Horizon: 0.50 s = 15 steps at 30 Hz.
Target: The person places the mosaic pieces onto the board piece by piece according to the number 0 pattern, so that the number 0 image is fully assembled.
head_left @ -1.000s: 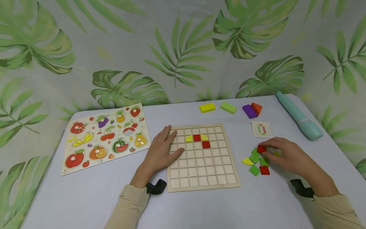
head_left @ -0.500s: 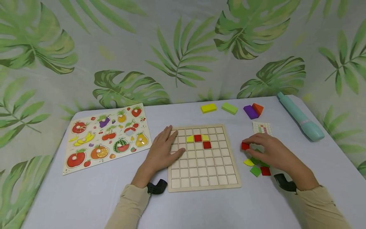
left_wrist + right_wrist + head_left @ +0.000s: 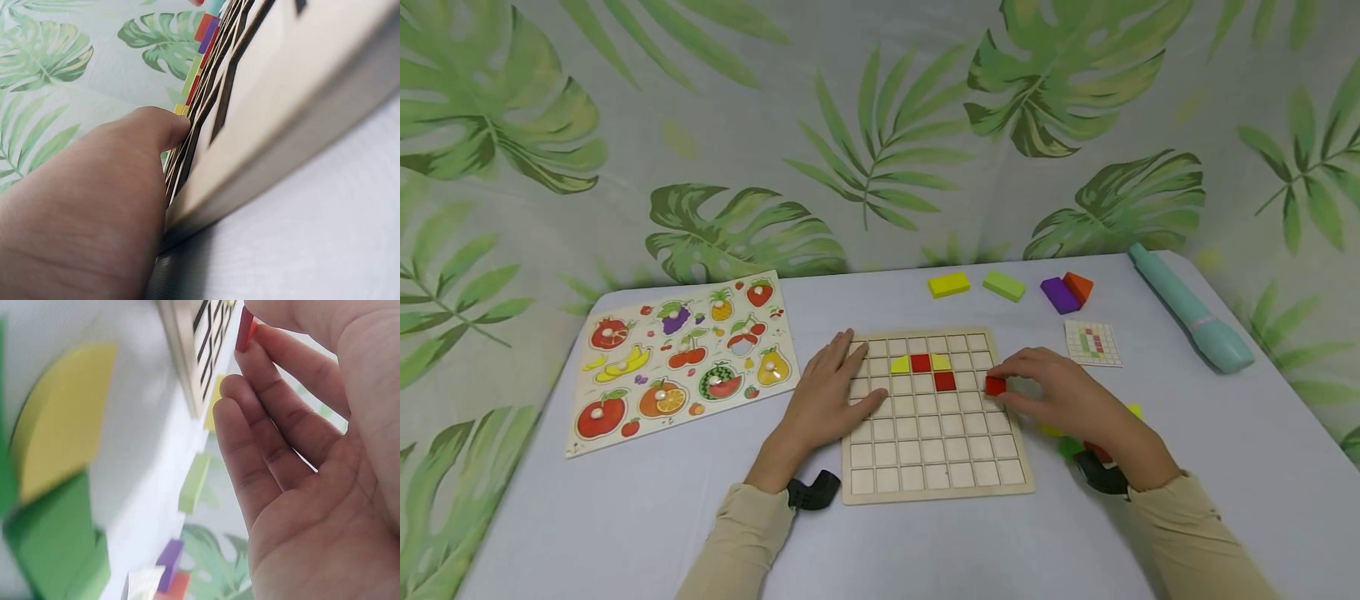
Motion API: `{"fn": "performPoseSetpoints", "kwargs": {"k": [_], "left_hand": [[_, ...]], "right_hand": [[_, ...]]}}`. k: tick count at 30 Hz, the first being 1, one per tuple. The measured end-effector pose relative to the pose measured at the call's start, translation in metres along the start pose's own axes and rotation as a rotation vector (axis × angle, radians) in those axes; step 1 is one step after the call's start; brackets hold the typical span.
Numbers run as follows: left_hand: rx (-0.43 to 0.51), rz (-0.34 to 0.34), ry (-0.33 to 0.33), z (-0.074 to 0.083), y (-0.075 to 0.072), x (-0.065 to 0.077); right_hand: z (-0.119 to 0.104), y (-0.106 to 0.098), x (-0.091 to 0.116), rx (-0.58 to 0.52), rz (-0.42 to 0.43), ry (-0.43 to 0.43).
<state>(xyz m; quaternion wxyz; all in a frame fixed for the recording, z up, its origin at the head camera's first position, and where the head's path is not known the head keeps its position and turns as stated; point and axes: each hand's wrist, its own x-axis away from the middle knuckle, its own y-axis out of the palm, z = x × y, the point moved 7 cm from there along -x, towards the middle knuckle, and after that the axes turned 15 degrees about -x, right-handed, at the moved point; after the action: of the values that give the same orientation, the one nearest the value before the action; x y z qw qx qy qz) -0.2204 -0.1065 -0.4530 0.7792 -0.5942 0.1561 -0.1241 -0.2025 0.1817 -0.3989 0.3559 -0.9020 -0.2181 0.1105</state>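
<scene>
My right hand (image 3: 1067, 396) pinches a small red square tile (image 3: 996, 386) between thumb and fingertips, at the right edge of a wooden grid board (image 3: 940, 497). In the right wrist view the same red tile (image 3: 245, 330) shows edge-on at the fingertips. My left hand (image 3: 831, 396) rests on the board's left edge, fingers straight and thumb spread over the cells. Near the board's top lie two yellow rounded tiles, a left one (image 3: 900, 365) and a right one (image 3: 940, 362), with a red square (image 3: 921, 363) between them. Another red square (image 3: 945, 382) sits one row lower.
Loose green tiles (image 3: 56, 534) and a yellow rounded tile (image 3: 69, 412) lie under my right wrist, partly hidden. A printed grid card (image 3: 1093, 343), coloured blocks (image 3: 1003, 286) and a teal bottle-shaped object (image 3: 1187, 308) are behind. A fruit puzzle board (image 3: 681, 362) lies left.
My right hand has lifted the red tile from the loose pile and carried it left to the board's right edge. My left hand has stayed in place.
</scene>
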Motion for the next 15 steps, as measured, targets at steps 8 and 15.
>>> {"fn": "performPoseSetpoints", "kwargs": {"k": [8,15], "left_hand": [[-0.003,0.006,-0.006,0.0,0.0,0.0],[0.006,-0.003,-0.007,0.0,0.0,0.0]], "right_hand": [[-0.01,0.02,-0.013,-0.027,-0.049,-0.033],[-0.014,0.033,-0.019,-0.02,-0.074,-0.042]]}}
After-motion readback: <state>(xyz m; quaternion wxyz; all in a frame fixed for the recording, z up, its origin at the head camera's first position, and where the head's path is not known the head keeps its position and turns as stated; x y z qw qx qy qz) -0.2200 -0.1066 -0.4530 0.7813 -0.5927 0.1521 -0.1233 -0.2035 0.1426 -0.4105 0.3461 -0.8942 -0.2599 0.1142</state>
